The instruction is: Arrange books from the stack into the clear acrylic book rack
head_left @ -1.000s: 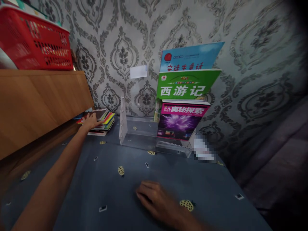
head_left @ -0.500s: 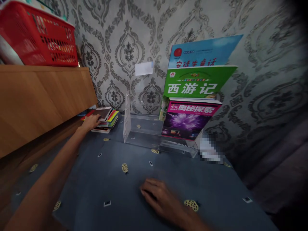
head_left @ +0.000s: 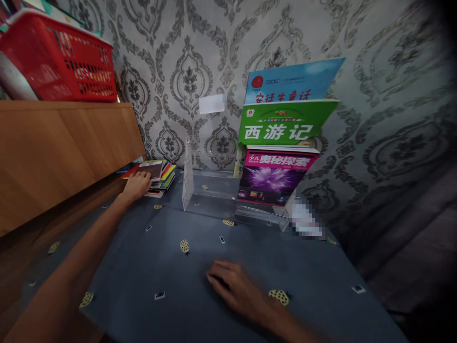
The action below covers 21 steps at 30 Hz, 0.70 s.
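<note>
Damask wallpaper [head_left: 374,95] stands behind a surface covered in blue-grey pineapple-print cloth [head_left: 143,267]. A wooden cabinet [head_left: 60,162] runs along the left, with a red plastic basket [head_left: 60,66] on top. A clear acrylic rack [head_left: 188,181] on the cloth holds upright books, including a green book [head_left: 274,128] and a magenta book [head_left: 271,178]. A stack of small books [head_left: 166,174] lies near the rack's left side, directly under the left hand [head_left: 137,186], which rests open and flat, not gripping. The right hand [head_left: 232,286], loosely curled and empty, lies on the cloth, well apart from the stack

Left hand [head_left: 136,186] forward, right hand [head_left: 232,288] palm-down
</note>
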Available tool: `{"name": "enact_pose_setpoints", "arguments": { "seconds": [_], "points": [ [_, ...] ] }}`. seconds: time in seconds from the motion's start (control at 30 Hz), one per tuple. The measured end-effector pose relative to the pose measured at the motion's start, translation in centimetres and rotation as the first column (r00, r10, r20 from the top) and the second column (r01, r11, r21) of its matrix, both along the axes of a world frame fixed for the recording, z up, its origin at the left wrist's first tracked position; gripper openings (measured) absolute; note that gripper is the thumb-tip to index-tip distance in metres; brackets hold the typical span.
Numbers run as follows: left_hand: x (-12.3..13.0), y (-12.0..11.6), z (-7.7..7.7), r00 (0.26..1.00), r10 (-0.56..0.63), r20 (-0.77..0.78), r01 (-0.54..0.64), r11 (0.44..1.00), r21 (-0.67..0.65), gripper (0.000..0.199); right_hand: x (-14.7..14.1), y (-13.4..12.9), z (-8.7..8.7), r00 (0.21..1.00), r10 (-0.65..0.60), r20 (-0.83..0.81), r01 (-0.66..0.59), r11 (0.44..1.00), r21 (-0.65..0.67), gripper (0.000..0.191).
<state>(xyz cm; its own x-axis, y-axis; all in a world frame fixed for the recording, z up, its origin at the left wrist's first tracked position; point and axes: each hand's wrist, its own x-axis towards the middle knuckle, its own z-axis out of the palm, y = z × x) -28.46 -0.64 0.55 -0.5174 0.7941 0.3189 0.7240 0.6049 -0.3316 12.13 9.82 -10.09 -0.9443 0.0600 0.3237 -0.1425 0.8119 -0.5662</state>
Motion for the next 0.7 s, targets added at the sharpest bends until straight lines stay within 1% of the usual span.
{"name": "enact_pose_setpoints", "arguments": {
  "seconds": [0.2, 0.27, 0.4, 0.53, 0.63, 0.7],
  "points": [
    [0.4, 0.1, -1.1, 0.998, 0.051, -0.030, -0.049, 0.998, 0.044, 0.045, 0.1, 0.0, 0.3, 1.000, 0.001, 0.028, 0.000, 1.000, -0.012, 0.018],
    [0.2, 0.1, -1.1, 0.998, 0.053, -0.030, -0.052, 0.997, 0.049, 0.045, 0.1, 0.1, 0.4, 0.999, 0.006, 0.034, -0.005, 1.000, -0.015, 0.018],
    [0.2, 0.1, -0.6, 0.999, 0.041, -0.027, -0.040, 0.999, 0.035, 0.038, 0.1, 0.1, 0.6, 0.999, 0.011, 0.043, -0.010, 1.000, -0.018, 0.020],
    [0.7, 0.3, -0.4, 0.999, 0.040, -0.026, -0.039, 0.999, 0.032, 0.034, 0.0, 0.2, 0.2, 1.000, 0.010, 0.014, -0.010, 1.000, -0.010, 0.021],
    [1.4, 0.4, -0.7, 0.999, 0.040, -0.031, -0.039, 0.998, 0.044, 0.034, -0.2, 0.3, -0.2, 1.000, 0.016, -0.009, -0.016, 1.000, -0.004, 0.020],
    [1.7, 0.4, -1.2, 0.999, 0.036, -0.035, -0.033, 0.998, 0.057, 0.036, -0.2, 0.3, -0.4, 1.000, 0.014, -0.028, -0.014, 1.000, 0.001, 0.019]
  ]
}}
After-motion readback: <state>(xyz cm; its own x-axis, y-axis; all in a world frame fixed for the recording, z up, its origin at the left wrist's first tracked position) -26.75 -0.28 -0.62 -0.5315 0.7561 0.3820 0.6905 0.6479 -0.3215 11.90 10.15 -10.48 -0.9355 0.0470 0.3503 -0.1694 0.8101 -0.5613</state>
